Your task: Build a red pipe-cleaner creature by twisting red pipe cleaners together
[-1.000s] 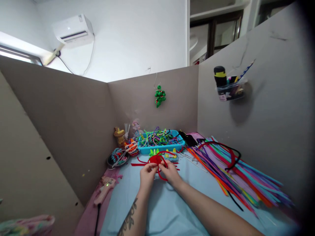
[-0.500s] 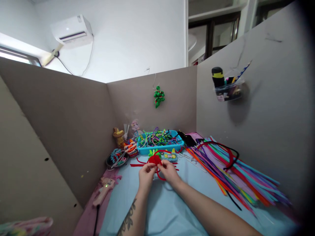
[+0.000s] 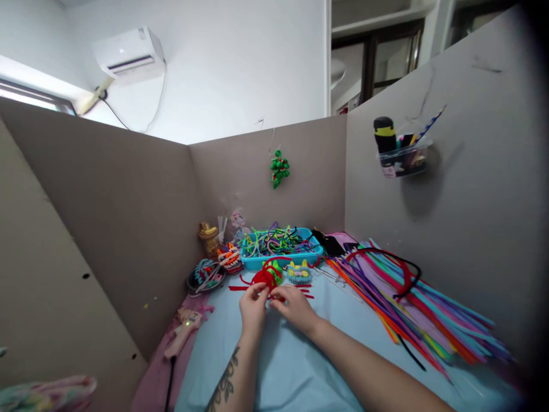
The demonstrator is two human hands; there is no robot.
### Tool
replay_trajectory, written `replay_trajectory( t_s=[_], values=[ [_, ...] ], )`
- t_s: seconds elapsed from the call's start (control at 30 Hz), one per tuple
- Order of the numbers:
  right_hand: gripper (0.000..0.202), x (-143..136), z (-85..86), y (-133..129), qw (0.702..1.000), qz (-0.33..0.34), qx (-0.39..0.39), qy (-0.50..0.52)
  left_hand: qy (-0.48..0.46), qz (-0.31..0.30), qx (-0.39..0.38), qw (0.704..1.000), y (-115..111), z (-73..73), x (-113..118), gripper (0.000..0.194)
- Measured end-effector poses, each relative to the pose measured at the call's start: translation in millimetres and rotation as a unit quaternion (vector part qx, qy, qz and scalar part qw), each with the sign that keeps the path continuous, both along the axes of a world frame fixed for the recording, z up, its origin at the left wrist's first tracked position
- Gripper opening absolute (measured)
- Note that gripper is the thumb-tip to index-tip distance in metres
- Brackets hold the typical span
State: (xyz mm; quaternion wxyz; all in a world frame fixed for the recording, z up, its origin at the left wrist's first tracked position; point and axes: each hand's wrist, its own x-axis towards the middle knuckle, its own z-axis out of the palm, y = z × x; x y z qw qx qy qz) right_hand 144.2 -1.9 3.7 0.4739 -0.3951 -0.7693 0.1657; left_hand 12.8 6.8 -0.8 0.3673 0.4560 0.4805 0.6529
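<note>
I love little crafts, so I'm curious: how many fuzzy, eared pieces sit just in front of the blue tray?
2: a green one, partly hidden behind the red pipe-cleaner piece, and a blue one with yellow ears to its right. Others may be hidden.

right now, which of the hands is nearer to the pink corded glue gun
Left. The left hand is to the right of the pink corded glue gun; the right hand is farther right, past the left hand.

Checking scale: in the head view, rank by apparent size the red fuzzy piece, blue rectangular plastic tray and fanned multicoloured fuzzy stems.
1. Fanned multicoloured fuzzy stems
2. Blue rectangular plastic tray
3. Red fuzzy piece
</note>
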Motion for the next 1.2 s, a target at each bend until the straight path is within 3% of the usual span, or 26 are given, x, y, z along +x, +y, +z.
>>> replay_trajectory(
  t_s=[0.17, 0.4, 0.7, 0.87, 1.2],
  values=[
    [0.013, 10, 3.0, 6, 0.998, -0.012, 0.055, -0.003, 0.004, -0.015, -0.02, 1.0, 0, -0.9, 1, 0.032],
    [0.015, 29, 8.1, 24, 0.992, -0.106, 0.067, 0.028, -0.027, -0.071, -0.053, 0.996, -1, -0.7, 7, 0.036],
    [0.008, 18, 10.3, 12, 0.986, -0.126, 0.103, -0.031, -0.032, -0.107, -0.051, 0.992, 1, -0.4, 4, 0.043],
    [0.005, 14, 4.1, 13, 0.99, -0.102, 0.101, -0.009, -0.034, -0.114, -0.035, 0.992, 1, -2.5, 5, 0.046],
    [0.015, 9, -3.8, 16, 0.992, -0.072, 0.098, 0.024, 0.006, -0.064, -0.006, 0.998, -2, 1.0, 5, 0.043]
  ],
)
